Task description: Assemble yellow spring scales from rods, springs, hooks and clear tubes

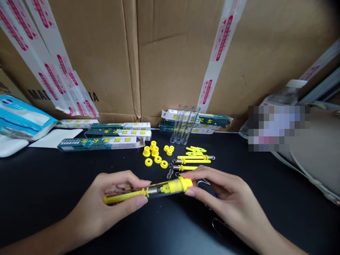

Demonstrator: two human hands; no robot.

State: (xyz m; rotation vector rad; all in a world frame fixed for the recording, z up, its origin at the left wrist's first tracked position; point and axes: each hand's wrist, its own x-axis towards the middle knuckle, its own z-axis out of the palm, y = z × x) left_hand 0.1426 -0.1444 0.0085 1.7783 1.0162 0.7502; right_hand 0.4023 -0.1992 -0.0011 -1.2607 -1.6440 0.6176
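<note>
A clear tube with a yellow rod and yellow end cap lies level just above the black table. My left hand is wrapped round its left half, thumb and fingers closed on it. My right hand pinches the yellow cap at the tube's right end. Behind the hands lie loose yellow caps and rings, small metal springs, yellow rods with metal ends and three empty clear tubes leaning on boxes.
Green and white boxes lie in a row at the back left, more boxes behind the tubes. A taped cardboard wall closes the back. Blue and white packets sit far left; a beige bag fills the right.
</note>
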